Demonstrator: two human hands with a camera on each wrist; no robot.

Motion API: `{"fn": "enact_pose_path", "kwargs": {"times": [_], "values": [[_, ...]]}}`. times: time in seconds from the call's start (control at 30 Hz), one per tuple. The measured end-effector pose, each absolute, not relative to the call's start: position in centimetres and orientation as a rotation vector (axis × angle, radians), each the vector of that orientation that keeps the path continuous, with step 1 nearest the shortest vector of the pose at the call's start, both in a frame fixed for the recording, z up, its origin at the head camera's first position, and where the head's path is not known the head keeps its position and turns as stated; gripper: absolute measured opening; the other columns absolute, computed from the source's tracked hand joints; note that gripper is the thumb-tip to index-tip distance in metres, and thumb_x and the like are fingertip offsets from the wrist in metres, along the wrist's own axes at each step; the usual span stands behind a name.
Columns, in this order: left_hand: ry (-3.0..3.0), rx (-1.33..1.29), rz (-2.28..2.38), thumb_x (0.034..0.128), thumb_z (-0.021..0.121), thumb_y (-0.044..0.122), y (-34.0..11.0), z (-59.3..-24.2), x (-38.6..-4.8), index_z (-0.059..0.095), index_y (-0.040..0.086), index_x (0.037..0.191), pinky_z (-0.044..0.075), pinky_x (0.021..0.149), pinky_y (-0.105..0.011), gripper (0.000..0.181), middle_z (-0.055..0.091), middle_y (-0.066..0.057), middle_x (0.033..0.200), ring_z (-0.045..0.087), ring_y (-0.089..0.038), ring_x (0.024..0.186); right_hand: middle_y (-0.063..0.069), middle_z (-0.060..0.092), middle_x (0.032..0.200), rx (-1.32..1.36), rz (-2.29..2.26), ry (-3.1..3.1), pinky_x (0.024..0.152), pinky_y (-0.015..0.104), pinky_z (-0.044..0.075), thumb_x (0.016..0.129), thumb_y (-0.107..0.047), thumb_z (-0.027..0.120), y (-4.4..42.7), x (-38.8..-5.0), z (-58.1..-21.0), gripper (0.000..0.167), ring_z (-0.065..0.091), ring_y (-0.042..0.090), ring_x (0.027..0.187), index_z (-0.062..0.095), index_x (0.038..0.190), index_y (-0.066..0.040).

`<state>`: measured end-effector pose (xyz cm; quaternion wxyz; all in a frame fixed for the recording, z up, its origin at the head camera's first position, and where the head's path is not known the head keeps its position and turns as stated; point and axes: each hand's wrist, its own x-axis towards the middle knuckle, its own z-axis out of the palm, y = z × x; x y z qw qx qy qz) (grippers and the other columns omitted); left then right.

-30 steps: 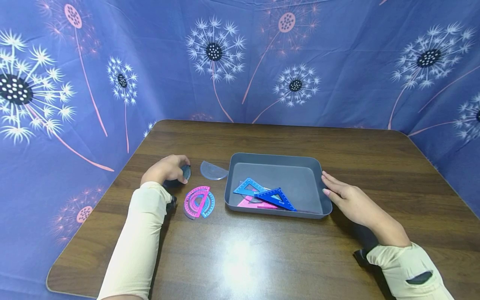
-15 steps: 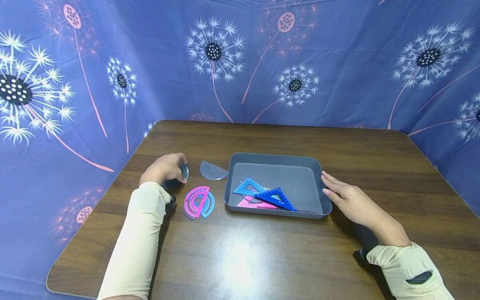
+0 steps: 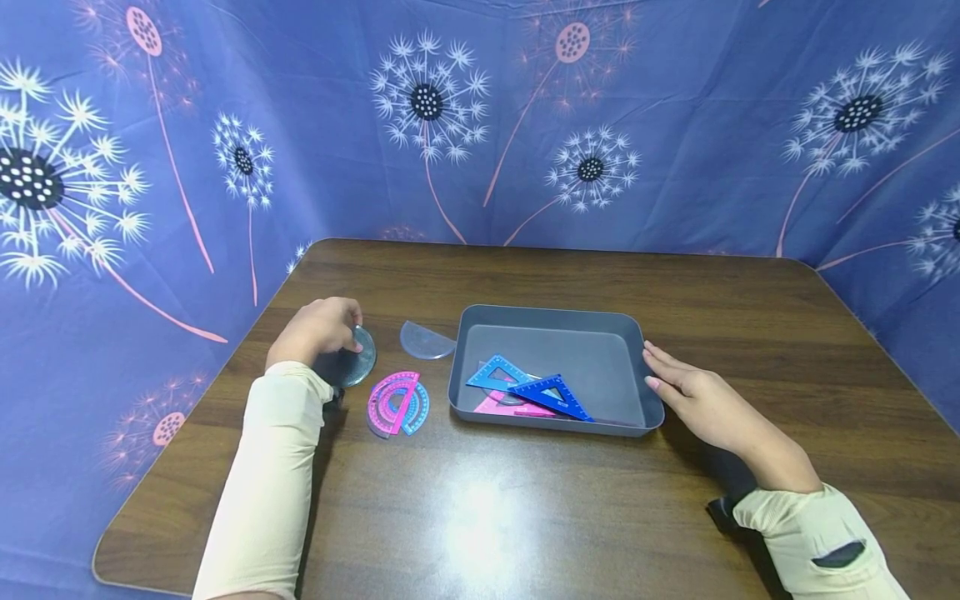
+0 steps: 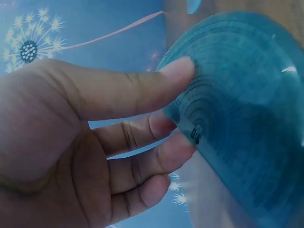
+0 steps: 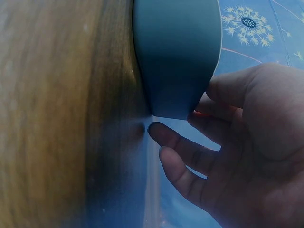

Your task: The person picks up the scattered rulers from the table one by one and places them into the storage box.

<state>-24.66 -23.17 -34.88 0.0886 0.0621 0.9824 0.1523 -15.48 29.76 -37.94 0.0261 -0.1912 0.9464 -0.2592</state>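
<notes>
My left hand (image 3: 313, 327) pinches a clear, bluish protractor (image 3: 358, 358) at the left of the table. In the left wrist view the thumb lies on the face of the protractor (image 4: 242, 95), with fingers behind its straight edge; whether it is a single one or a stack I cannot tell. My right hand (image 3: 697, 400) rests its fingertips against the right wall of a grey tray (image 3: 551, 321). The right wrist view has the thumb and fingers at the end of the tray (image 5: 178, 52), not curled round it.
Inside the tray lie a light blue set square (image 3: 498, 367), a dark blue set square (image 3: 567, 407) and pink pieces. Left of it are a clear protractor (image 3: 426, 342) and overlapping pink (image 3: 405, 408) and blue (image 3: 422, 408) protractors. A patterned cloth (image 3: 480, 167) stands behind.
My left hand has moved slightly left and away from me, turning the protractor so more of its face shows. The right hand and the tray have stayed put.
</notes>
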Motion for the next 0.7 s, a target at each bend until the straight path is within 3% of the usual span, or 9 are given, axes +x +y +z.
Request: {"fn": "enact_pose_path", "kwargs": {"times": [0.27, 0.7], "values": [[2.961, 0.263, 0.507, 0.0824, 0.074, 0.007, -23.1, -33.7, -24.1, 0.066, 0.007, 0.101, 0.045, 0.072, -0.042, 0.020, 0.065, -0.007, 0.084, 0.059, -0.023, 0.072, 0.017, 0.028, 0.160, -0.582, -0.813, 2.910, 0.106, 0.063, 0.031, 0.106, -0.033, 0.046, 29.8, -15.6, -38.0, 0.056, 0.031, 0.044, 0.142, 0.037, 0.150, 0.001], [3.042, 0.370, 0.520, 0.0840, 0.064, 0.003, -21.6, -31.0, -22.8, 0.068, 0.007, 0.097, 0.047, 0.078, -0.047, 0.014, 0.066, -0.005, 0.082, 0.060, -0.027, 0.083, 0.017, 0.029, 0.159, -0.591, -0.800, 2.922, 0.106, 0.064, 0.031, 0.106, -0.033, 0.046, 29.8, -15.6, -38.0, 0.055, 0.032, 0.044, 0.141, 0.038, 0.149, 0.001]]}}
